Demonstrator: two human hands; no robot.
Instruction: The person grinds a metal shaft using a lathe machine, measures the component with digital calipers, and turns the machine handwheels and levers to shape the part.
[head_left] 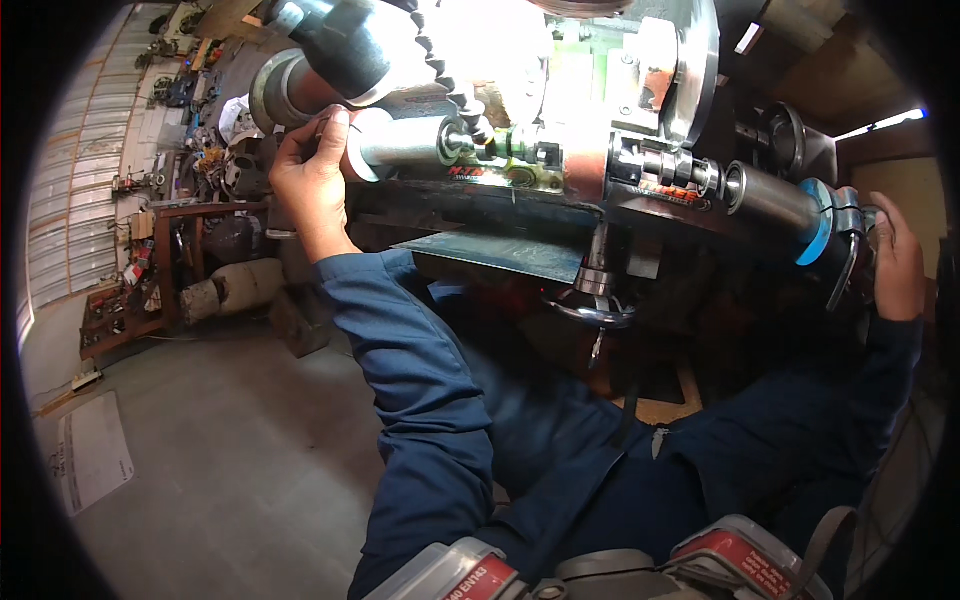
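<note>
A bench machine carries a left metal cylinder [415, 141] and a right metal cylinder [770, 202], with a short shaft assembly [668, 164] between them. My left hand [315, 175] is closed on the rim of a pale round flange [370, 143] at the left cylinder's outer end, thumb on top. At the far right, my right hand [898, 262] curls at the outer end of the right cylinder, beside a blue ring [820, 222] and a metal clamp with a lever [845, 273]. What its fingers grip is hidden behind that end.
A chrome handwheel [592, 308] hangs below the machine's front, next to a flat metal sheet [500, 250]. Behind the shaft stands a large wheel [697, 75]. A segmented hose [440, 60] comes down from above. Cluttered shelves [165, 240] line the left wall.
</note>
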